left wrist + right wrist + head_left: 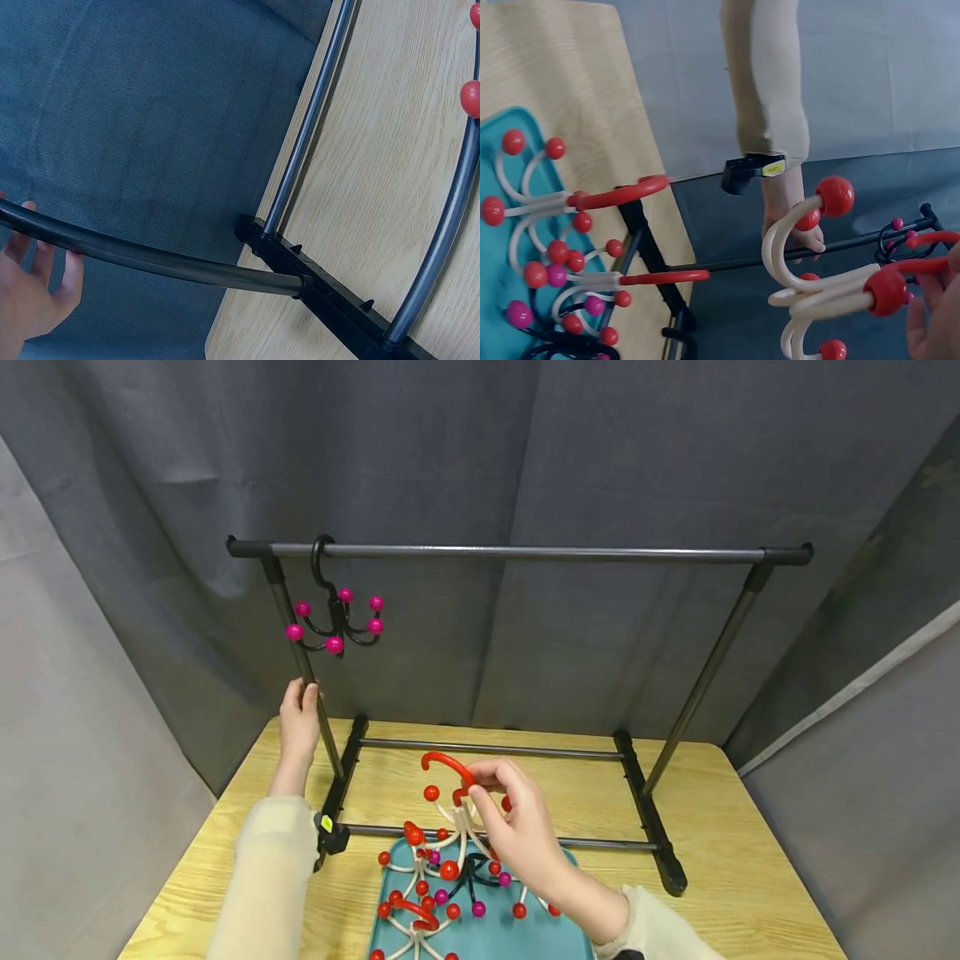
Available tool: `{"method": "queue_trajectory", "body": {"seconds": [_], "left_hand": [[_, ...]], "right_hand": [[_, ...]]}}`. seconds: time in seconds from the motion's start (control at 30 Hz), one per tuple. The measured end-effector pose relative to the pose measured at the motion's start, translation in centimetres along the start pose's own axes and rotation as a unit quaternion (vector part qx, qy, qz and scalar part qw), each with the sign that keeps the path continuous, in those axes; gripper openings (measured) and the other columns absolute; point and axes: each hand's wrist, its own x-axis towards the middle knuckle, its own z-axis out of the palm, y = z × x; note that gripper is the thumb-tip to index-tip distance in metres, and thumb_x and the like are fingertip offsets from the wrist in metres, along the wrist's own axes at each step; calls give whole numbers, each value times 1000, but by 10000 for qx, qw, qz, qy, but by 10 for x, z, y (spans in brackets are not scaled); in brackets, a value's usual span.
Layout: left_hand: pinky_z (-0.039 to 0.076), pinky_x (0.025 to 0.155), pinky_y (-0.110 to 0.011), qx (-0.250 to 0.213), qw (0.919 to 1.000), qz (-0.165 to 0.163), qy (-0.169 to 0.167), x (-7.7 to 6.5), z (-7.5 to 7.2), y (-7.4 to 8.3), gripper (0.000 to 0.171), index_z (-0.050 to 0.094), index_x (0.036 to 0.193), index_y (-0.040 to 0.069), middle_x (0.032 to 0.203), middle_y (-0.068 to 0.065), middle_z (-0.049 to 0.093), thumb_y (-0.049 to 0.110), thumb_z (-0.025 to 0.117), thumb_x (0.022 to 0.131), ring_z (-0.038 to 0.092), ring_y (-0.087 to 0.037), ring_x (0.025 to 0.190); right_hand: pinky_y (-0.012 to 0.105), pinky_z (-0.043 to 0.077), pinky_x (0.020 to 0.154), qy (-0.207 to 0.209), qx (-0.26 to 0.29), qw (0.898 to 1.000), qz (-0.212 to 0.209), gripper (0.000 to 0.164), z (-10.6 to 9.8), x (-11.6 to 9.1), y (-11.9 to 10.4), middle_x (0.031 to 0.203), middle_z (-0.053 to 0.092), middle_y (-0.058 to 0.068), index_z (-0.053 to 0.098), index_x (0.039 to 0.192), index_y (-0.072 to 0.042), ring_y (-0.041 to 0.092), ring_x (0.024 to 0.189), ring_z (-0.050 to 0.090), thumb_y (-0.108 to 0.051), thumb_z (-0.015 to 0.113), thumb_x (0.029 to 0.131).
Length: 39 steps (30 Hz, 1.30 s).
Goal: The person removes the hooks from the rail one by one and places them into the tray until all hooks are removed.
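Note:
My left hand (298, 727) grips the left upright post (327, 739) of a dark metal garment rack, its fingers against the tube in the left wrist view. In my right hand (521, 827) the red hook (450, 763) of a white multi-arm hanger (832, 289) with red ball tips is pinched between thumb and fingers. This hanger is raised over the blue tray (517, 939), in front of the rack. A black hanger (337, 618) with pink balls hangs from the left end of the top bar (525, 552).
On the tray lie more white hangers (547, 202) with red hooks and a black hanger (468, 870) with pink balls. The rack's black feet (660, 852) stand on the wooden table (750, 860). Grey curtains (600, 460) hang behind and at the sides.

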Motion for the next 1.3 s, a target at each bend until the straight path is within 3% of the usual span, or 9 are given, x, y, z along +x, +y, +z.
{"method": "queue_trajectory", "body": {"seconds": [0.23, 0.33, 0.57, 0.83, 1.03, 1.3], "left_hand": [[35, 89, -39, -28, 10000, -49, 22, 1, 1, 1, 37, 51, 117, 7, 106, -20, 57, 35, 40, 96, 49, -26, 103], [35, 89, -39, -19, 10000, -67, 19, 1, 1, 0, 36, 51, 118, 8, 107, -21, 57, 34, 40, 96, 49, -26, 104], [34, 91, -40, -78, 9999, -88, 10, -1, 0, -1, 38, 51, 118, 6, 107, -23, 56, 34, 40, 96, 49, -27, 105], [33, 93, -43, -30, 10000, 55, -48, -2, -1, 1, 41, 50, 119, 6, 107, -21, 56, 37, 39, 95, 48, -28, 107], [33, 93, -43, 33, 9999, 87, -74, -2, -1, 0, 42, 50, 119, 6, 107, -21, 56, 38, 39, 95, 47, -29, 107], [32, 94, -44, 43, 9999, 52, -122, -2, -2, 0, 41, 49, 120, 7, 110, -22, 55, 38, 37, 96, 47, -30, 109]], "right_hand": [[23, 44, 64, -372, -87, 9993, 1, 15, -9, -18, 6, 93, 61, -6, 59, 102, -19, 8, 88, 56, -11, 56, 90], [24, 45, 69, -488, -72, 9987, 125, 15, -12, -25, 9, 94, 61, -6, 58, 102, -21, 8, 88, 56, -13, 56, 90], [24, 47, 68, -751, 350, 9963, 236, 16, -17, -42, 18, 95, 61, 3, 58, 104, -15, 11, 87, 57, -9, 55, 90], [26, 48, 76, -1410, 1141, 9803, 785, 13, -29, -61, 37, 97, 59, 14, 56, 104, -6, 12, 89, 58, -9, 53, 91], [26, 46, 83, -1831, 1475, 9672, 958, 14, -35, -74, 47, 98, 55, 18, 53, 104, 0, 12, 93, 57, -9, 51, 92], [28, 50, 71, -2055, 1697, 9586, 1003, 15, -33, -92, 65, 92, 56, 22, 53, 103, 2, 10, 84, 58, -7, 52, 92]]}}
